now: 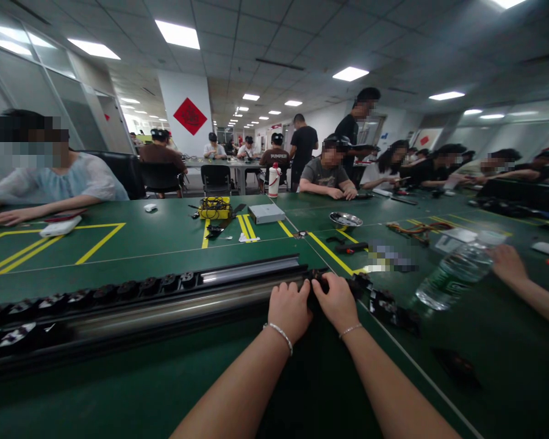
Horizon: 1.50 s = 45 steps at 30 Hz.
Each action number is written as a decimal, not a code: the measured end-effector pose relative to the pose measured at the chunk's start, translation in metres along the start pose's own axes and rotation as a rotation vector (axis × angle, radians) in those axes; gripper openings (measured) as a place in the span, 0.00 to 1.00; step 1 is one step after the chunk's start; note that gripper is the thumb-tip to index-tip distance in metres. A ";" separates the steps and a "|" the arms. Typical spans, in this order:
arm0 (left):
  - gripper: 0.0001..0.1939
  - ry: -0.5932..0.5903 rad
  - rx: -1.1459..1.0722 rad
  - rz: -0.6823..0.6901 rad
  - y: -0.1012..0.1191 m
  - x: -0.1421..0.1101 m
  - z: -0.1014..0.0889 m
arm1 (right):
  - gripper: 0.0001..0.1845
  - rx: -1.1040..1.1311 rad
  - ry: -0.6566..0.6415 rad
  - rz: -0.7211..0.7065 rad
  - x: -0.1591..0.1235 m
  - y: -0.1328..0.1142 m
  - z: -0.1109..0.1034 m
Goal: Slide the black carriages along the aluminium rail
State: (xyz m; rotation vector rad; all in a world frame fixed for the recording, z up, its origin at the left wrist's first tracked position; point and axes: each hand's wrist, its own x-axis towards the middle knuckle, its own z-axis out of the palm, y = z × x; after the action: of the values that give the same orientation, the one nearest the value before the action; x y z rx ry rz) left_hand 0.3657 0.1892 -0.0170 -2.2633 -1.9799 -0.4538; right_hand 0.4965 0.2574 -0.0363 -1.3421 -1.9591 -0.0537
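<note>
My left hand (pixel 289 310) is closed over the right end of a long black rail (pixel 174 305) with a shiny metallic strip along its channel. Close beside it, the fingers of my right hand (pixel 337 300) are bent around a small black part (pixel 319 274) at the rail's end. Its exact kind is hidden by my fingers. Round black parts (pixel 150 285) stand in a row along a second, parallel black rail (pixel 251 268). More black parts (pixel 384 308) lie just right of my right hand.
A water bottle (pixel 455 274) stands tilted in view at right, near another person's hand (pixel 510 266). Farther back on the green table (pixel 165 250) are a metal bowl (pixel 345 219), a grey box (pixel 266 213), a yellow box with cables (pixel 214 208) and a white flask (pixel 274 181). Several people sit around.
</note>
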 end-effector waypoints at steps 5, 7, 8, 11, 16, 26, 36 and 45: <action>0.29 0.000 -0.015 -0.005 0.000 0.001 0.000 | 0.14 0.004 0.024 0.009 -0.001 -0.001 0.001; 0.29 -0.012 -0.014 -0.007 0.000 0.002 -0.001 | 0.14 0.006 0.020 0.005 -0.001 -0.001 0.000; 0.29 -0.018 -0.013 -0.008 0.000 0.002 -0.002 | 0.14 0.007 0.018 0.007 -0.001 -0.001 0.000; 0.29 -0.032 -0.006 -0.013 0.001 0.002 -0.004 | 0.14 0.013 0.016 0.019 -0.001 -0.001 0.000; 0.29 -0.088 0.012 -0.032 0.003 0.003 -0.008 | 0.15 0.028 0.066 0.028 0.000 -0.002 0.002; 0.31 -0.031 0.015 -0.011 0.000 0.003 -0.003 | 0.14 0.075 0.082 0.090 0.001 0.001 0.006; 0.31 -0.079 0.015 -0.008 0.000 0.006 -0.003 | 0.11 0.076 0.098 0.116 0.002 0.001 0.006; 0.32 -0.114 0.022 -0.007 0.001 0.007 -0.008 | 0.11 0.083 0.108 0.153 0.004 0.001 0.002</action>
State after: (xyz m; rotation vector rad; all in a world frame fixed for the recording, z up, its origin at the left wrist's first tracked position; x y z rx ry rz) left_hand 0.3666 0.1934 -0.0073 -2.3183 -2.0347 -0.3090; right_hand 0.4957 0.2620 -0.0363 -1.4012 -1.7455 0.0273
